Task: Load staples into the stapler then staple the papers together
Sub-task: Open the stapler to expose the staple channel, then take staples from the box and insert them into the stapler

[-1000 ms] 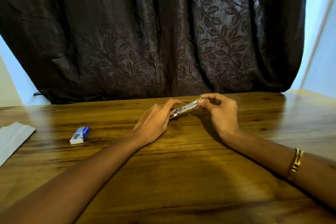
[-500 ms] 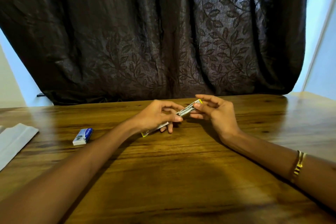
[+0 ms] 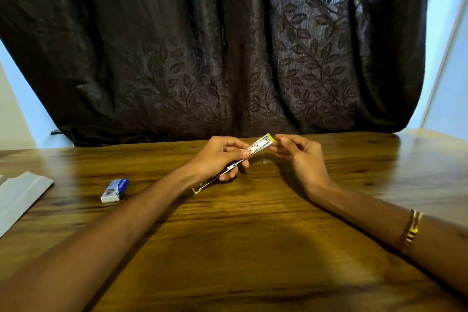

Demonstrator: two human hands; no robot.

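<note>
A slim metal stapler with yellow ends is unfolded into one long strip, held slanting just above the wooden table. My left hand grips it around the middle, thumb on top. My right hand hovers at the stapler's far yellow tip, fingers curled and apart, fingertips close to it; whether they touch it I cannot tell. A small blue and white staple box lies on the table to the left. White papers lie at the left edge.
A dark leaf-patterned curtain hangs behind the table's far edge. A gold bracelet sits on my right wrist. Pale walls show at both sides.
The stapler has been swung open from a short folded shape into a long strip. My left hand shifted to grip its middle, and my right hand has let go of the far end.
</note>
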